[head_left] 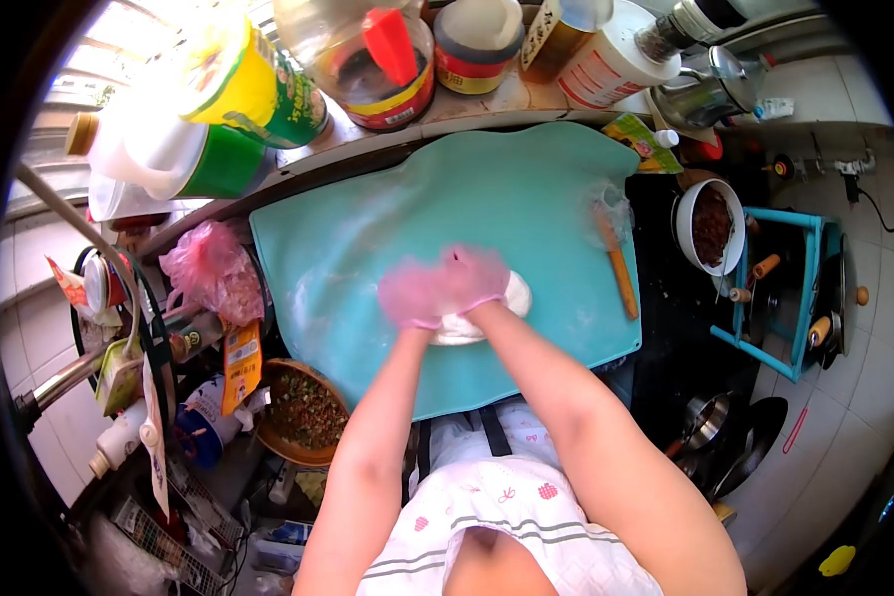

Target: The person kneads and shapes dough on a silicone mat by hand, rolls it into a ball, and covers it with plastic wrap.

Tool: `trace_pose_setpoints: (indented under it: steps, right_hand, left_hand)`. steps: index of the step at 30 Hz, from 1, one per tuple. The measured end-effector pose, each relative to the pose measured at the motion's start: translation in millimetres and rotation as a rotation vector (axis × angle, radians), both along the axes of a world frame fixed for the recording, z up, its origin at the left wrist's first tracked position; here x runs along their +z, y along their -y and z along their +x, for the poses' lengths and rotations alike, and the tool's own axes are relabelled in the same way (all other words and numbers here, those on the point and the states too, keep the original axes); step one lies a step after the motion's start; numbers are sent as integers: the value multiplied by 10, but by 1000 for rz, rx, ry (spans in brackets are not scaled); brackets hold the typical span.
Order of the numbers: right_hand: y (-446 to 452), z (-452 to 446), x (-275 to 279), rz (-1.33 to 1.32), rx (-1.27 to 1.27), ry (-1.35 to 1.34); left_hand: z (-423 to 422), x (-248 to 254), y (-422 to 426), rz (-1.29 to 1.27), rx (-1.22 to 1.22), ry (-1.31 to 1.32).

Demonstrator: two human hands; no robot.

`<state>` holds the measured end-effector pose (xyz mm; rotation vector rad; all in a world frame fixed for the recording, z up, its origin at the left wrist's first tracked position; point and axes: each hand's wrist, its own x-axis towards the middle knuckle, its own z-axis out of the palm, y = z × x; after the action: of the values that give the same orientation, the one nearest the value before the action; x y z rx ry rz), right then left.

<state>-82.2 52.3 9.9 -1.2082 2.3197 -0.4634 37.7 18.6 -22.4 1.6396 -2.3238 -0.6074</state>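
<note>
While both hands are meeting near the middle of the teal mat (447,189), the white dough (518,295) is lying beneath them, on the half nearer the person. The left hand (412,292) and the right hand (478,273), both in pink gloves, are resting side by side on it and touching or overlapping. The fingers are reaching away from the body, but they are blurring into the pink, so I cannot tell whether they are spreading wide, closing narrow or gripping the dough.

The dough is showing in two places: between the wrists, and as a rounded end just beyond the right hand's outer edge. Judging by these parts, its long axis is slanting across the mat, from near the left wrist toward the far right, with the rounded end pointing right. The rest is hiding under the gloves, so the full outline is staying uncertain.

Toward the mat's right edge, well apart from the dough, a wooden stick (621,273) is lying nearly straight away from the person, its near end leaning slightly right. A clear plastic bag (614,209) is sitting at its far end.
</note>
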Motion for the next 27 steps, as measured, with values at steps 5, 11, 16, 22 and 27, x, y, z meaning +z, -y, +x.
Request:
trace_pose_setpoints:
  steps: [5,11,16,22,27]
  right_hand:
    - [304,-112,59,8,-207,156]
    - [58,-693,-23,-288,-671,1252]
    - [-741,-716,154,-201,-441,805]
    - [-1109,-332,-269,-293,-384,562]
    - [-1246,-426,-236,-329,-540,910]
  left_hand:
    - [-147,13,333,-73,46,-216]
    - [175,43,679,765,641,-1357]
    - [596,341,303,596,486,-467]
    - [78,184,-273,246,442,-429]
    - [-235,1222,-873,182,-60,-569]
